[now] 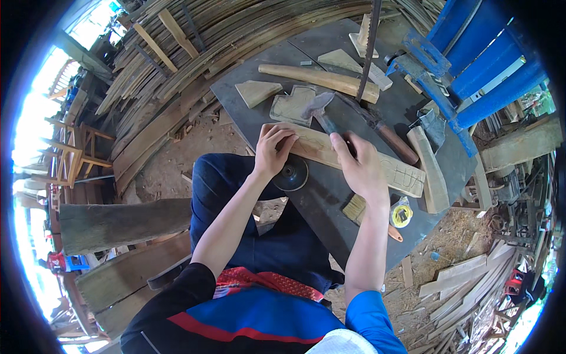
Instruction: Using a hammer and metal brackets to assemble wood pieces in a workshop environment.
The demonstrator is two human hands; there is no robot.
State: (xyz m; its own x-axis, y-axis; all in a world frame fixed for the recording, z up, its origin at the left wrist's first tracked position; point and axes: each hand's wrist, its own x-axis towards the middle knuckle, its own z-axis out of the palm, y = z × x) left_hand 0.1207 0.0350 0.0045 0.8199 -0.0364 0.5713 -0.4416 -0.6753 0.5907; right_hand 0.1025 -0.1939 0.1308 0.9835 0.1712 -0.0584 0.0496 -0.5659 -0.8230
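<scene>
A long pale wooden board with pencil-like lines on its right part lies slantwise before me. My left hand is closed around its left end, fingers bent over the top. My right hand is closed over its middle; its fingertips are partly hidden at the far edge. Just beyond the board is a hammer, its handle running toward my right thumb; the handle's lower end is hidden. A wide brush and a yellow tape measure lie near my right forearm.
The dark table also bears a long curved wooden piece, a notched flat piece, a shaped block and a rusty bar tool. A vertical saw blade rises beside blue machinery. Stacked planks line the far left.
</scene>
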